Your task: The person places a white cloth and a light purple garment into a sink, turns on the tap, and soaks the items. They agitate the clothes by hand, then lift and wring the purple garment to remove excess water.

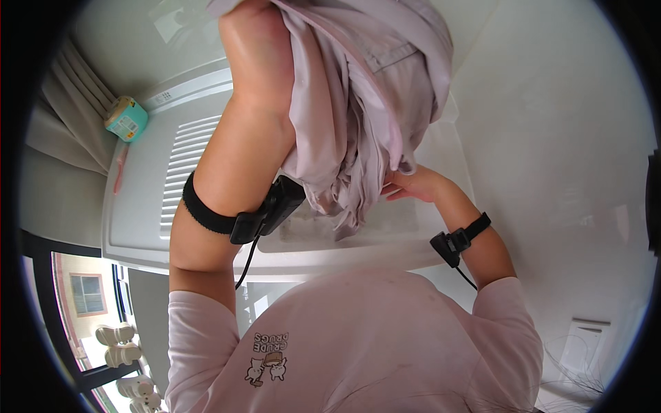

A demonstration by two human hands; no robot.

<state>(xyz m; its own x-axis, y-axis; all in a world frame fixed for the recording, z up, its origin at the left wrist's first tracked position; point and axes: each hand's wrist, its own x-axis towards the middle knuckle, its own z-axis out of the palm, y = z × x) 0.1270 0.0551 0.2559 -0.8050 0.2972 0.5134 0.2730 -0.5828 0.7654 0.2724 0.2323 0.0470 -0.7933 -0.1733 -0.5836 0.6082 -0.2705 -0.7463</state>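
A pale mauve garment (356,103) with seams hangs in folds over a white laundry sink (439,242). My left hand (258,49), raised at the top of the view, holds the garment up; cloth covers its fingers. Lower down, the folds bunch together and end in a loose tip above the basin. My right hand (410,186) is at the right side of these lower folds. Some of its fingers show below the cloth, while the rest are hidden, so its grip is unclear. A black strapped device (268,211) is on my left forearm, and a smaller one (452,242) on my right.
Left of the basin lies a ribbed washboard surface (178,170). A teal tub with a beige lid (126,118) stands at the far left corner, near a thin pink object (120,168) and a grey curtain (72,108). Shoes (121,343) sit by the window. A white wall (547,155) bounds the right.
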